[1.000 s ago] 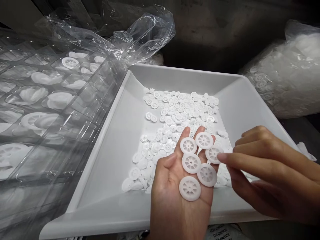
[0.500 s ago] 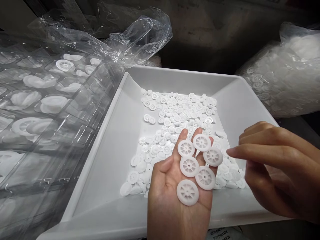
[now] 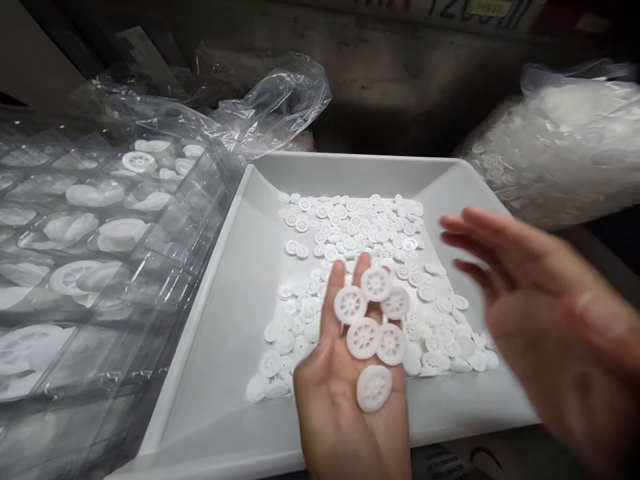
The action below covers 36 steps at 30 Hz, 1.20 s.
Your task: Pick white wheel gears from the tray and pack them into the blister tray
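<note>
On my left hand [image 3: 340, 407], held palm up over the tray, rest several small white plastic wheels with spokes [image 3: 363, 338]. The lowest wheel sits near the heel of my palm, and the others lie across the fingers. My right hand [image 3: 545, 320] is blurred by motion and hangs open above the tray's right side, touching nothing. Beneath both hands, a loose layer of similar wheels [image 3: 350, 227] spreads over the floor of a white tray [image 3: 350, 167].
To the left lies a clear plastic blister tray [image 3: 115, 267] with a wheel or similar white part in its pockets. Crumpled clear film [image 3: 270, 107] sits behind it. A clear bag of white wheels [image 3: 560, 153] lies at the right, with a dark wall behind.
My right hand has lifted off the wheels on my left palm and spread open. The wheels on my palm have shifted slightly, and the view has tilted upward.
</note>
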Available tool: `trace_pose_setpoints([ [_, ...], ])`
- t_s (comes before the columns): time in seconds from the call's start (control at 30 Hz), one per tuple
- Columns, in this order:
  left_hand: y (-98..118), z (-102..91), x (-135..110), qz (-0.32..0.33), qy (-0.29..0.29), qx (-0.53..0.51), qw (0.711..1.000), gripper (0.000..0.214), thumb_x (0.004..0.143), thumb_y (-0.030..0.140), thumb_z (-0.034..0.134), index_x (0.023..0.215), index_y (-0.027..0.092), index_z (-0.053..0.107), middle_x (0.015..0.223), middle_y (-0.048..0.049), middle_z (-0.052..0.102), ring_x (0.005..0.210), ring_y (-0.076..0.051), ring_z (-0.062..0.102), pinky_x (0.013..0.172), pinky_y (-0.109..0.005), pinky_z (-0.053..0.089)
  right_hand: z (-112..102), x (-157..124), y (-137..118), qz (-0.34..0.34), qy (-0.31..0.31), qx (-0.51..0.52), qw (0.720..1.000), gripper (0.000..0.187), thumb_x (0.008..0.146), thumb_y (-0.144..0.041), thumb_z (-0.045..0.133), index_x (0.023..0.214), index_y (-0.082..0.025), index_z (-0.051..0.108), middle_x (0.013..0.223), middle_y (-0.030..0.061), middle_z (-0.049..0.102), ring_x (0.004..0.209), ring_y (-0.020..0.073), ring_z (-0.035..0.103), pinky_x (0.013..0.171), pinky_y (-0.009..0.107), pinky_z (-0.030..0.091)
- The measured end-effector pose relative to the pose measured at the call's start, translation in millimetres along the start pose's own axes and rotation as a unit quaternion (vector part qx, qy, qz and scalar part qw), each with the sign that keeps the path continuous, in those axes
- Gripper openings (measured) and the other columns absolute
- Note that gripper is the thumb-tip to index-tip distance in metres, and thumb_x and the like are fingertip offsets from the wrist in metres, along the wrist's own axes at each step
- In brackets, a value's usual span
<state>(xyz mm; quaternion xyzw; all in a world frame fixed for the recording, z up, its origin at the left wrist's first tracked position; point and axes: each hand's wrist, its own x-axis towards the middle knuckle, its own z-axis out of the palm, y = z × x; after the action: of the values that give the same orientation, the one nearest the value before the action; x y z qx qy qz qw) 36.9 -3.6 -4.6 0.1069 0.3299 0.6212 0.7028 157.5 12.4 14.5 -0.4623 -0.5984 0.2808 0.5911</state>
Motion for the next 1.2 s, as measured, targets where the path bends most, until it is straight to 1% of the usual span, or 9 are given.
trace_pose_setpoints([
  [0.1,-10.6,3.3,-8.6,0.172,-0.072,0.268,0.945,0.032,0.09,0.03,0.052,0.118,0.04,0.064,0.132,0.0085,0.059,0.134,-0.024,0.044,0.115,-0.046,0.032,40.3,-22.2,-5.4,0.172,0.072,0.239,0.953,0.039,0.09,-0.047,0.05,0.125,-0.033,0.06,0.135,-0.0012,0.056,0.13,0.0241,0.047,0.107,0.044,0.042],
  [0.17,-13.1,6.1,-12.1,0.222,-0.121,0.352,0.901,0.029,0.087,0.022,0.055,0.107,0.037,0.07,0.13,0.0092,0.06,0.136,-0.023,0.04,0.121,-0.045,0.018,63.5,-29.3,-6.7,0.212,0.112,0.385,0.891,0.038,0.091,-0.046,0.044,0.123,-0.033,0.061,0.131,0.0003,0.059,0.126,0.0249,0.052,0.107,0.05,0.042],
  [0.27,-8.7,8.9,-12.7,0.306,-0.162,0.411,0.843,0.041,0.09,0.017,0.044,0.123,0.032,0.062,0.141,0.0075,0.051,0.138,-0.022,0.036,0.122,-0.042,0.014,79.9,-28.7,-5.0,0.205,0.166,0.534,0.803,0.039,0.09,-0.048,0.042,0.118,-0.031,0.063,0.13,0.0015,0.06,0.127,0.0245,0.051,0.11,0.051,0.039],
  [0.4,2.0,9.4,-8.5,0.291,-0.096,0.27,0.913,0.05,0.089,0.008,0.038,0.126,0.035,0.058,0.138,0.0085,0.054,0.136,-0.016,0.039,0.113,-0.032,0.035,76.7,-24.9,-0.8,0.227,0.181,0.632,0.719,0.043,0.092,-0.046,0.036,0.12,-0.027,0.062,0.131,-0.0001,0.06,0.13,0.0203,0.048,0.114,0.046,0.033],
  [0.5,7.1,6.6,-5.4,0.263,-0.071,0.169,0.947,0.046,0.084,0.0,0.044,0.112,0.03,0.064,0.131,0.0064,0.061,0.134,-0.013,0.041,0.112,-0.027,0.036,73.0,-26.5,0.5,0.215,0.162,0.691,0.67,0.048,0.091,-0.049,0.036,0.125,-0.023,0.058,0.135,-0.0006,0.056,0.133,0.0174,0.044,0.116,0.036,0.03],
  [0.77,6.4,-9.5,-7.7,0.092,-0.04,0.109,0.989,0.042,0.083,0.014,0.055,0.119,0.033,0.061,0.137,0.0008,0.056,0.134,-0.015,0.042,0.102,-0.024,0.044,74.5,-30.9,-3.8,0.203,0.152,0.721,0.645,0.047,0.091,-0.05,0.038,0.126,-0.022,0.051,0.133,0.0059,0.058,0.134,0.023,0.043,0.117,0.047,0.025],
  [0.93,7.4,-9.6,-12.1,0.052,-0.035,0.09,0.994,0.042,0.084,0.023,0.053,0.124,0.033,0.059,0.143,0.0014,0.051,0.136,-0.016,0.04,0.1,-0.024,0.046,73.8,-34.0,-5.2,0.216,0.168,0.717,0.641,0.04,0.088,-0.047,0.042,0.118,-0.022,0.051,0.13,0.0068,0.059,0.133,0.0249,0.045,0.116,0.05,0.028],
  [1.07,5.5,-13.5,-19.9,0.092,-0.087,0.174,0.977,0.05,0.085,0.02,0.055,0.131,0.04,0.052,0.149,0.0071,0.042,0.141,-0.016,0.03,0.108,-0.028,0.038,73.7,-35.2,-5.5,0.216,0.164,0.725,0.633,0.031,0.088,-0.045,0.042,0.103,-0.02,0.052,0.129,0.0074,0.059,0.13,0.0247,0.048,0.115,0.049,0.031],
  [1.2,-0.5,-17.3,-31.4,0.182,-0.086,0.36,0.911,0.07,0.083,0.015,0.062,0.139,0.047,0.037,0.154,0.0092,0.031,0.145,-0.021,0.021,0.116,-0.041,0.028,72.4,-34.4,-6.2,0.234,0.18,0.725,0.622,0.024,0.086,-0.042,0.043,0.094,-0.02,0.051,0.12,0.0067,0.063,0.126,0.0238,0.052,0.114,0.048,0.032],
])
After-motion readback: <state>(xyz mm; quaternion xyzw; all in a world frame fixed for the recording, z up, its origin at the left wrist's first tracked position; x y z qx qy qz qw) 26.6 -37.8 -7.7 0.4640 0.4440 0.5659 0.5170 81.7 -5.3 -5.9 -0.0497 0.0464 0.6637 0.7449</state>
